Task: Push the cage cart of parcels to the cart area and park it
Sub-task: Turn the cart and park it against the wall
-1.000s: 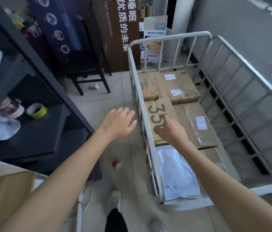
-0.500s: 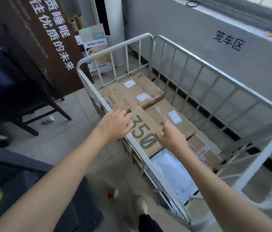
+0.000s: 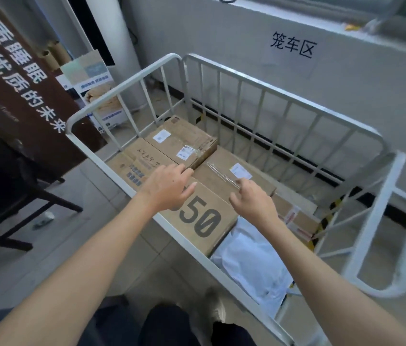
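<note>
The white metal cage cart (image 3: 254, 88) stands alongside a grey wall that carries a paper sign (image 3: 291, 49) with three Chinese characters. Inside lie several brown cardboard parcels, one printed "350" (image 3: 204, 223), and a white plastic mailer (image 3: 254, 265). My left hand (image 3: 168, 187) hovers past the near side rail (image 3: 97, 156), over the boxes, fingers spread, holding nothing. My right hand (image 3: 253, 202) hangs inside the cart above the parcels, fingers loosely curled, empty. Neither hand touches the rail.
A brown banner (image 3: 22, 96) with Chinese text leans at the left, with a dark chair (image 3: 9, 196) in front of it. A white column (image 3: 124, 46) and a printed box (image 3: 94, 93) stand behind the cart. Small litter (image 3: 44, 218) lies on the tiled floor.
The view has swung right, bringing the wall and its sign into sight. My left hand has crossed from outside the near rail to above the boxes; my right hand stays over the parcels.
</note>
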A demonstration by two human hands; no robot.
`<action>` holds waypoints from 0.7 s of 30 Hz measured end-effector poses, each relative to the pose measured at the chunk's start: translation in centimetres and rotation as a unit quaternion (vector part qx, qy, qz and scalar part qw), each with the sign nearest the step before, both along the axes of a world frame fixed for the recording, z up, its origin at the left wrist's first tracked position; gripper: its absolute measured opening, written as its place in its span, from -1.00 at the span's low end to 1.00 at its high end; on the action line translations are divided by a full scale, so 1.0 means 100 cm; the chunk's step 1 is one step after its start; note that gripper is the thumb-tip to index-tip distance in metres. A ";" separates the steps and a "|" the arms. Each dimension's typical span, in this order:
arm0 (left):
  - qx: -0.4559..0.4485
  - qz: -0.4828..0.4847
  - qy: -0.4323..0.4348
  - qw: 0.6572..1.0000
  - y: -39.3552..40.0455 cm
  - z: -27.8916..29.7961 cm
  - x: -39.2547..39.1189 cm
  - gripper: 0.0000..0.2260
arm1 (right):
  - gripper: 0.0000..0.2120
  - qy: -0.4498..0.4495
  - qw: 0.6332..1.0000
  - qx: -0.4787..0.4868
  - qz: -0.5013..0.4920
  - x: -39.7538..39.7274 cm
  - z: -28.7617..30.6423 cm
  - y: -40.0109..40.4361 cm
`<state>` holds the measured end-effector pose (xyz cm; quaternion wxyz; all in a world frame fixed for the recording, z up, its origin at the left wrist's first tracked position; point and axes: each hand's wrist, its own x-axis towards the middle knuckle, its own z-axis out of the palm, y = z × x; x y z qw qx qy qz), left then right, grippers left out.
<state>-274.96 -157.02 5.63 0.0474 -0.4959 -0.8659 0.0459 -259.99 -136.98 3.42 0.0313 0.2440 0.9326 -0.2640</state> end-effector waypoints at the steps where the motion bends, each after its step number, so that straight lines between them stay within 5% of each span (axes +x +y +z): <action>1: 0.001 -0.009 0.002 1.000 0.005 0.001 -0.002 -0.54 | -0.57 -0.001 1.000 0.000 -0.006 0.000 0.001 0.003; 15: -0.003 -0.093 0.002 0.996 0.045 0.004 -0.033 -0.57 | -0.53 0.017 0.996 0.004 -0.083 -0.014 0.005 0.015; 21: 0.064 -0.119 -0.052 0.990 0.034 -0.009 -0.061 -0.61 | -0.56 0.003 0.990 0.009 -0.138 -0.022 -0.003 0.001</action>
